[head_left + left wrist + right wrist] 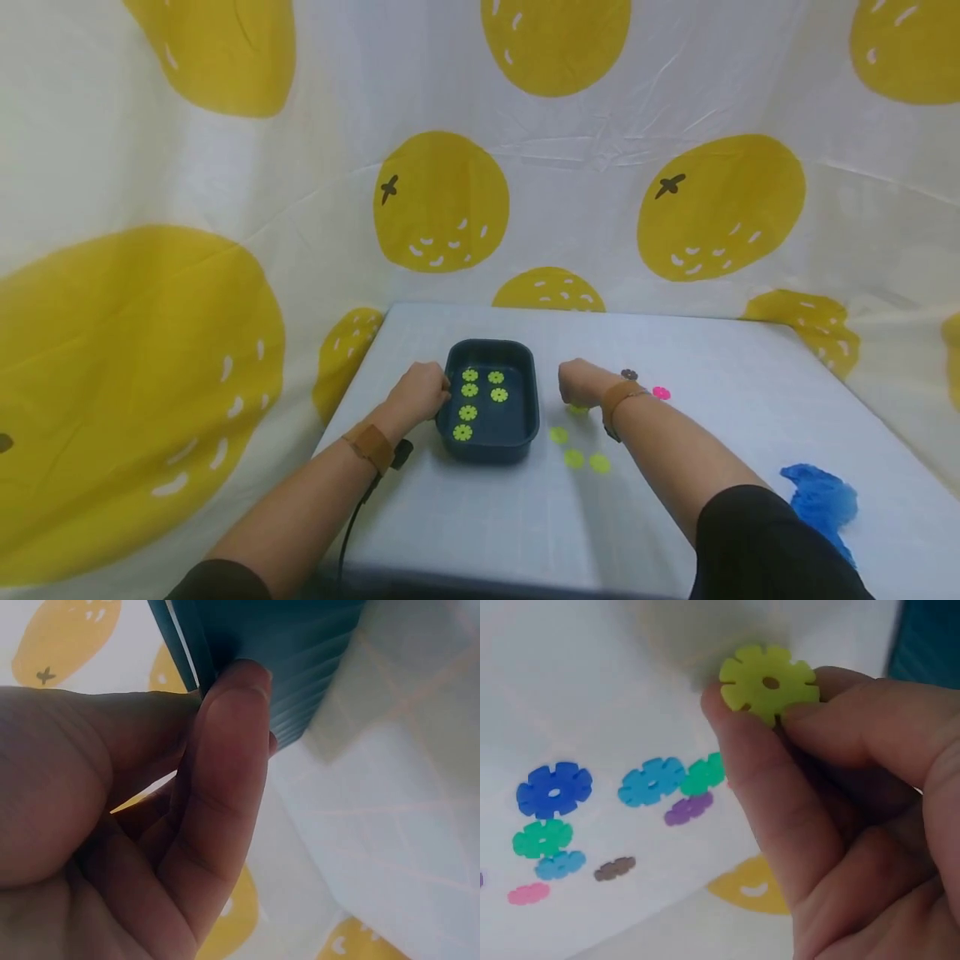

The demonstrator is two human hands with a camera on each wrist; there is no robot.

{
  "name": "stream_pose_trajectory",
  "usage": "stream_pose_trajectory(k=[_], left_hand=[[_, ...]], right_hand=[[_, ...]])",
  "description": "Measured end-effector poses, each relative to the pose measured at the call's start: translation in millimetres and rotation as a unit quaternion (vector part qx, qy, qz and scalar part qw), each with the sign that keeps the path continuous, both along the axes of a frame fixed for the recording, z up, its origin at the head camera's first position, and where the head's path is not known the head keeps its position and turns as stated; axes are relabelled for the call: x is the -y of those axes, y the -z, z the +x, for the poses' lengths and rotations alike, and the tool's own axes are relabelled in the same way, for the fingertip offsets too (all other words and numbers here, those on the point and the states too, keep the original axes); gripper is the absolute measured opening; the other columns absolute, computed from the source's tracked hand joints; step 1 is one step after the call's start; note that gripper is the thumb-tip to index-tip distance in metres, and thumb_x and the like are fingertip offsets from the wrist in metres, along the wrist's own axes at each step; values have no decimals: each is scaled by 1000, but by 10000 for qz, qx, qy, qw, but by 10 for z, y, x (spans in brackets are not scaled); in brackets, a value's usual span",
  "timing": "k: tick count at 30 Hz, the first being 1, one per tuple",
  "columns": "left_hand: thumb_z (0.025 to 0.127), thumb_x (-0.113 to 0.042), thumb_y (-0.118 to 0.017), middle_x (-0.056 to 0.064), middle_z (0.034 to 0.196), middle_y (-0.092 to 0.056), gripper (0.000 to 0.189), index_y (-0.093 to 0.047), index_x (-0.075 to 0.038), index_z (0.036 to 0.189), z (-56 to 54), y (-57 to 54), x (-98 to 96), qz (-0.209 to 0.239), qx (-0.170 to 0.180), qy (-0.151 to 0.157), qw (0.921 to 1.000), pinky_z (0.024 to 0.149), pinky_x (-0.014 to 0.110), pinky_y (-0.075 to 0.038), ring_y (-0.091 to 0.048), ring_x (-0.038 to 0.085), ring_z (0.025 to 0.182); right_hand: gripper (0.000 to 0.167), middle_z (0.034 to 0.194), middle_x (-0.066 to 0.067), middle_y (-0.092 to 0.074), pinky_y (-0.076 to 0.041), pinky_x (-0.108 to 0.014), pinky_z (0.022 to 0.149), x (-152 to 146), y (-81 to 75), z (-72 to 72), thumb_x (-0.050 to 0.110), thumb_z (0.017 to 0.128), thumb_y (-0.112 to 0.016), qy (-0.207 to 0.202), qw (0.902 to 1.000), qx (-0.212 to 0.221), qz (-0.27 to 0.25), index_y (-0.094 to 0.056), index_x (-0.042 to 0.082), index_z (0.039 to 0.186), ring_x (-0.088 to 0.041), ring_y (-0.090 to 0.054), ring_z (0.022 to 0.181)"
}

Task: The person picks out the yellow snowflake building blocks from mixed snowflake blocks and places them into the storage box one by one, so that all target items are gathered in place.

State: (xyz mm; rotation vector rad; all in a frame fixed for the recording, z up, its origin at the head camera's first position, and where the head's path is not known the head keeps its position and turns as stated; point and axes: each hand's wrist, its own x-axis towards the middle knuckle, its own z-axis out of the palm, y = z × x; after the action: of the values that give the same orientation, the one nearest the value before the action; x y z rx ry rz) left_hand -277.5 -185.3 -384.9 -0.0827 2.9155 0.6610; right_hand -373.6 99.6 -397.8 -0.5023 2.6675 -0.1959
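Note:
My left hand [417,392] pinches the left rim of a dark teal plastic tray [498,451]; in the left wrist view, the thumb and fingers clasp the tray's edge [225,637]. Several yellow-green notched discs, like flower-shaped building discs [468,412], lie inside the tray, mostly in a column along its left side. To the right of the tray, my right hand [583,383] is low over the table. In the right wrist view it pinches a yellow-green notched disc [769,682] between thumb and fingertips. More yellow-green discs [573,458] lie on the table below that hand.
Beyond the right hand lie a brown disc [629,375] and a pink disc [661,392]. The right wrist view also shows a dark blue disc [554,790], a light blue disc [652,782] and a purple disc [688,809]. Crumpled blue plastic [821,504] lies at the table's right.

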Motion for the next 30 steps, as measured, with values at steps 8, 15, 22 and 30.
stream_pose_trajectory(k=[8, 15, 22, 30], left_hand=[[100, -9, -67, 15, 109, -75, 25, -73, 2, 122, 26, 0, 12, 2, -45, 40, 10000, 65, 28, -58, -67, 17, 75], [100, -8, -67, 14, 106, -75, 24, -74, 2, 120, 18, 25, 6, 58, -105, 123, 9999, 64, 27, -58, -67, 17, 73], [99, -7, -67, 14, 107, -76, 21, -76, 2, 116, 11, 40, 11, -157, -412, 309, 9985, 60, 26, -56, -67, 14, 70], [99, -8, -67, 14, 108, -75, 23, -75, 2, 118, 4, 30, 15, -70, -262, 242, 9993, 62, 27, -57, -67, 15, 73]], right_hand=[[16, 97, -9, -71, -60, -37, 79, -60, -249, 67, 7, 92, -76, 233, 9991, 356, -75, -75, 7, 108, -26, -67, 86], [20, 102, -11, -71, -61, -39, 82, -117, -569, 119, 0, 90, -76, 409, 9961, 653, -428, -75, 7, 108, -28, -69, 90], [19, 107, -13, -72, -61, -39, 85, -127, -770, 152, -3, 92, -73, 491, 9956, 547, -588, -78, 6, 108, -31, -69, 93], [19, 105, -14, -73, -60, -42, 88, -146, -868, 121, 0, 92, -73, 585, 9947, 406, -746, -77, 6, 110, -33, -69, 97]])
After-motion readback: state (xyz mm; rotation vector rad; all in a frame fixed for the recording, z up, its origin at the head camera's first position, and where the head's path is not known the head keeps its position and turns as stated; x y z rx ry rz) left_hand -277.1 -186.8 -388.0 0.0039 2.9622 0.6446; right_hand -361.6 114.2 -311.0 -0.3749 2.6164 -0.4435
